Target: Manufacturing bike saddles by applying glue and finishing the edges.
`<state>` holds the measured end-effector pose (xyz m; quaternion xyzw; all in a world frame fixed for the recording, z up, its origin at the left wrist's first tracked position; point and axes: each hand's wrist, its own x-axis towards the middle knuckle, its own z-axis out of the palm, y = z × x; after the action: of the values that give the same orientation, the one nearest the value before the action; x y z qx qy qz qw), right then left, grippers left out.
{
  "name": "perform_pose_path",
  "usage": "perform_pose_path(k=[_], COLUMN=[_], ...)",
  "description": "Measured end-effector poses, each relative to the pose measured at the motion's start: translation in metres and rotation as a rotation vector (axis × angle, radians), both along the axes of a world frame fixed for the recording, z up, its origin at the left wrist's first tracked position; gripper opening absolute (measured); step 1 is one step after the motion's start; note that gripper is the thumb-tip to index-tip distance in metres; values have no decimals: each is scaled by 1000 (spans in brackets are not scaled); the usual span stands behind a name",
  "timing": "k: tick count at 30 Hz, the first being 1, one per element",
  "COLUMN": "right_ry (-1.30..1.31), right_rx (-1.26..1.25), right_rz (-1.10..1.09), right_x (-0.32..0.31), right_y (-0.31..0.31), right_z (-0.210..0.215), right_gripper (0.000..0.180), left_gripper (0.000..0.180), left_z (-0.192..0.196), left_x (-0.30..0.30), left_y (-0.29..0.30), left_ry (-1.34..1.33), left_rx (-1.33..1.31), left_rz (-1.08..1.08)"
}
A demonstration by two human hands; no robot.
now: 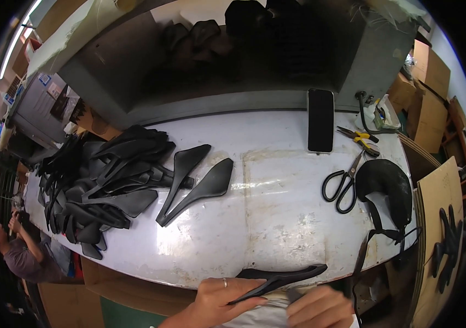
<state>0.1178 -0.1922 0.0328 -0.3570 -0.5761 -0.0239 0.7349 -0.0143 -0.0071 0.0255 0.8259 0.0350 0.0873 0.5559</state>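
Observation:
At the table's near edge, my left hand [219, 299] pinches a black moulded piece [287, 277], long and curved with a narrow tip pointing right. A ring shows on one finger of this hand. Just right of it, below the piece, my right hand [321, 309] is curled closed. A small greyish bit pokes out by its fingers, too hidden to name. Further up the white table [282, 202] lies a matching black V-shaped piece [214, 180] with two paddle-like ends. A large heap of similar black pieces [129, 202] covers the left side.
Black-handled scissors [348, 188], yellow-handled pliers [365, 143] and a dark-screened phone [320, 120] lie on the right. Beside them sits a black strapped item [389, 177]. A grey metal housing [216, 104] spans the back. A co-worker [30, 262] is at far left; black gloves [449, 240] lie on cardboard, right.

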Motion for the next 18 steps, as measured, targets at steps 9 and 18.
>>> perform_pose_path(k=[9,18], right_ry=[-269,-162], right_rx=[-19,-158], right_rz=[458,273], right_x=[6,-6], right_y=[36,17], right_z=[12,17], right_gripper=[12,17], left_gripper=[29,26], left_z=[-7,0], left_x=[-4,4], left_y=[-3,-7], left_ry=[-47,-74], left_rx=[8,38], left_rz=[-9,-27])
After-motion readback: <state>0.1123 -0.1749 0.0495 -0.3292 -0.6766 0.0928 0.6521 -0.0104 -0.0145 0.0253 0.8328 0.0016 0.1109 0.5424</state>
